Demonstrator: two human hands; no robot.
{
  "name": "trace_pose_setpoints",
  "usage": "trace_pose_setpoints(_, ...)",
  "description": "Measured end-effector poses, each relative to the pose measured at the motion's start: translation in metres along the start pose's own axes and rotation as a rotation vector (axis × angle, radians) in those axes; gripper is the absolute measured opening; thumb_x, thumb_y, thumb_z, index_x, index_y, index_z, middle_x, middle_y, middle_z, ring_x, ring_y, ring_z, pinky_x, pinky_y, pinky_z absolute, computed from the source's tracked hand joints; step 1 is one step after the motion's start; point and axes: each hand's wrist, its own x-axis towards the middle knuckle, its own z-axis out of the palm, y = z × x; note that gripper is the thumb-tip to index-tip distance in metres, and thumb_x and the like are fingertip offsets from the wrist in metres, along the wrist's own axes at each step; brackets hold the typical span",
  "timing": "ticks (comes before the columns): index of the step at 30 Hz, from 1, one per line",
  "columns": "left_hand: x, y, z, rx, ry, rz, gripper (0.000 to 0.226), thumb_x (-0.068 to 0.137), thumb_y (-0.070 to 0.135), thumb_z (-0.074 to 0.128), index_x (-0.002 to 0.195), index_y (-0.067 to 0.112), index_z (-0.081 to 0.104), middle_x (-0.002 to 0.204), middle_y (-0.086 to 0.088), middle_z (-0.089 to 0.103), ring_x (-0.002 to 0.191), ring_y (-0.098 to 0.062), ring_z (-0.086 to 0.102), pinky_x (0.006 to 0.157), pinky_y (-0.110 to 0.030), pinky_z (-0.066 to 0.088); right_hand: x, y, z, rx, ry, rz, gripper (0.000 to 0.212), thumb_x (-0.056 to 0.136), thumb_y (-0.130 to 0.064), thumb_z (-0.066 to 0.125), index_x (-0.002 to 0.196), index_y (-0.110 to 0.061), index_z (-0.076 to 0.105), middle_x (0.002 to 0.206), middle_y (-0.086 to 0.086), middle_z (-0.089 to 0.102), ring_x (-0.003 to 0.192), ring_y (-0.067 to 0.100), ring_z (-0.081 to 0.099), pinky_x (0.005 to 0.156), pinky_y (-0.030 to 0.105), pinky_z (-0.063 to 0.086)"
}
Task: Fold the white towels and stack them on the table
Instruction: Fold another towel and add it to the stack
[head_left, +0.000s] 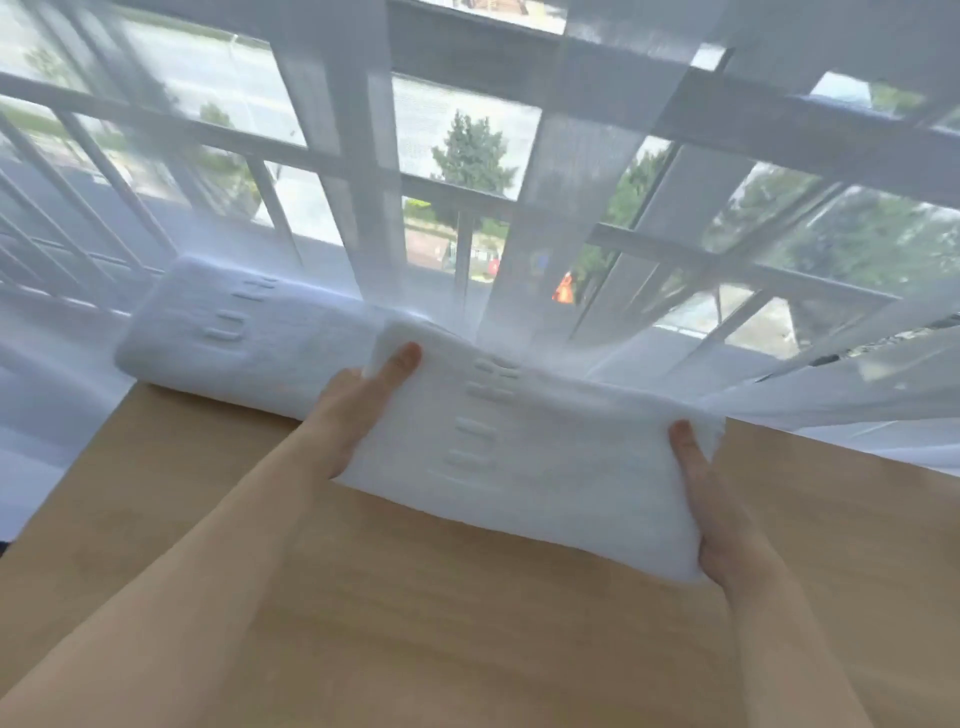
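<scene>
1. Wooden surface (467, 623): bare light wood fills the near part of the view; both forearms reach across it toward the far edge.
2. Right hand (727, 530): its grip holds the right end of the folded white towel (519, 467), thumb on top, the other fingers hidden beneath.
3. Left hand (358, 410): its grip holds the left end of the same towel, thumb lying on the top face, the rest of the fingers out of sight.
4. The held towel is a thick folded rectangle with raised woven bars, tilted, above the surface near its far edge; whether its near side touches the wood cannot be told.
5. Second folded towel (244, 332): lies at the far left corner, partly overhanging the edge, just beyond the held towel.
6. Sheer curtain (779, 364): hangs along the far edge, before a window (467, 156).
7. Risk, as judged: placing the held towel off-centre on the overhanging one could tip the stack off the far edge; loosening either end early could let the folds open.
</scene>
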Motion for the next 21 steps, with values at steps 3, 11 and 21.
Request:
trace_pose_setpoints(3, 0.015, 0.013, -0.074, 0.016, 0.043, 0.037, 0.091, 0.042, 0.092, 0.07, 0.091, 0.016, 0.075, 0.08, 0.002, 0.078, 0.069, -0.018, 0.074, 0.057, -0.028, 0.058, -0.022, -0.014, 0.068, 0.073, -0.038, -0.052, 0.104, 0.043, -0.091, 0.071, 0.126, -0.03, 0.063, 0.108, 0.0, 0.076, 0.092, 0.022, 0.075, 0.075, 0.04, 0.06)
trace_pose_setpoints(11, 0.084, 0.052, -0.243, 0.037, 0.16, 0.083, 0.093, 0.045, 0.091, 0.071, 0.097, 0.014, 0.072, 0.097, -0.003, 0.074, 0.083, -0.024, 0.073, 0.075, -0.039, 0.06, -0.037, -0.076, 0.24, 0.193, -0.007, -0.176, 0.053, 0.076, -0.052, 0.081, 0.113, -0.018, 0.064, 0.098, 0.005, 0.077, 0.085, 0.027, 0.076, 0.069, 0.047, 0.063)
trace_pose_setpoints(21, 0.184, 0.043, -0.292, 0.123, 0.177, -0.027, 0.107, 0.056, 0.091, 0.064, 0.121, 0.006, 0.062, 0.12, -0.014, 0.064, 0.102, -0.032, 0.063, 0.096, -0.046, 0.052, 0.021, -0.104, 0.334, 0.03, 0.06, -0.069, 0.072, 0.074, -0.065, 0.075, 0.118, -0.013, 0.051, 0.107, 0.005, 0.062, 0.093, 0.028, 0.066, 0.077, 0.044, 0.059)
